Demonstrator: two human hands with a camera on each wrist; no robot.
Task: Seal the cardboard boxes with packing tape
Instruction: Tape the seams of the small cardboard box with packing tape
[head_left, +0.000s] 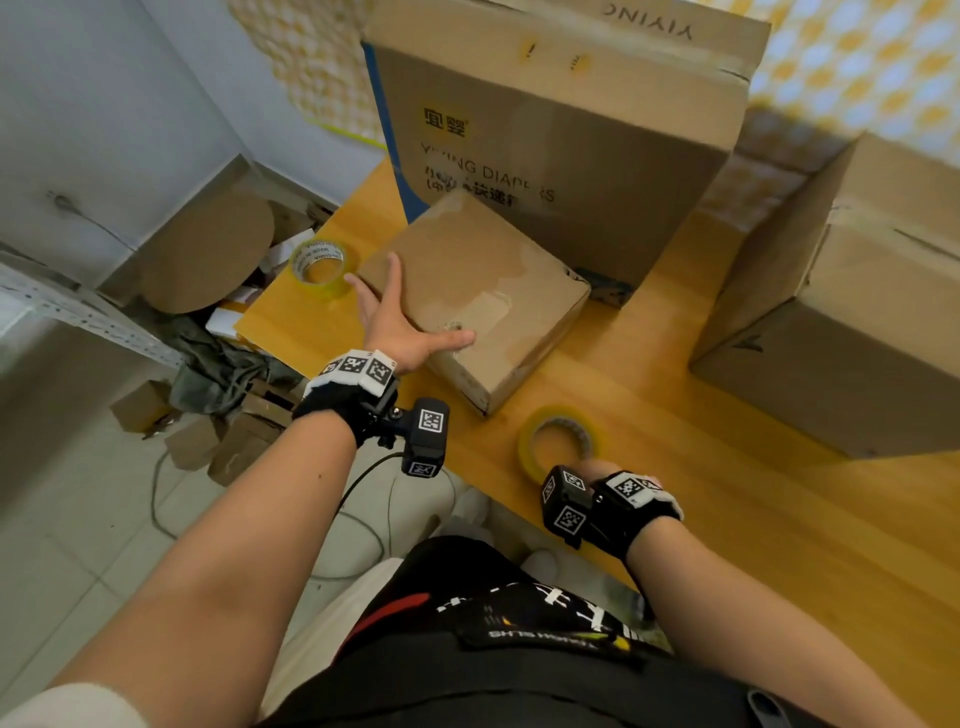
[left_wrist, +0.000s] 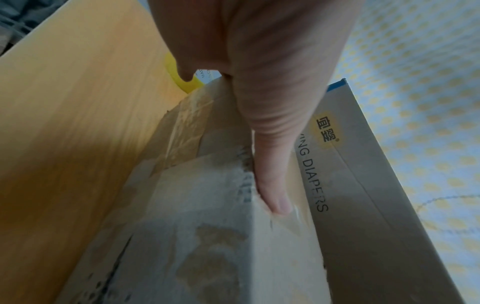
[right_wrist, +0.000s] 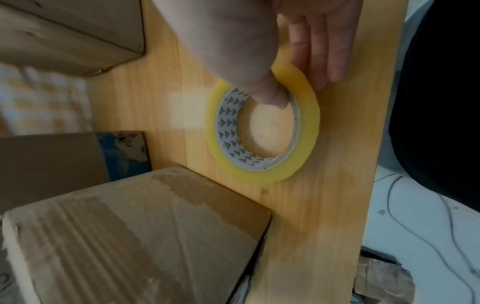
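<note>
A small worn cardboard box lies turned at an angle on the wooden table. My left hand rests on its near left corner with straight spread fingers, the thumb lying along the top edge of the small box. A yellowish roll of packing tape lies flat near the table's front edge. My right hand pinches this roll: the thumb is inside the core and the fingers lie against the outer rim. The small box lies just beyond the roll.
A second tape roll lies at the table's left corner, just beyond my left hand. A tall diaper carton stands behind the small box, and another big carton fills the right side. Cardboard scraps and cables litter the floor at left.
</note>
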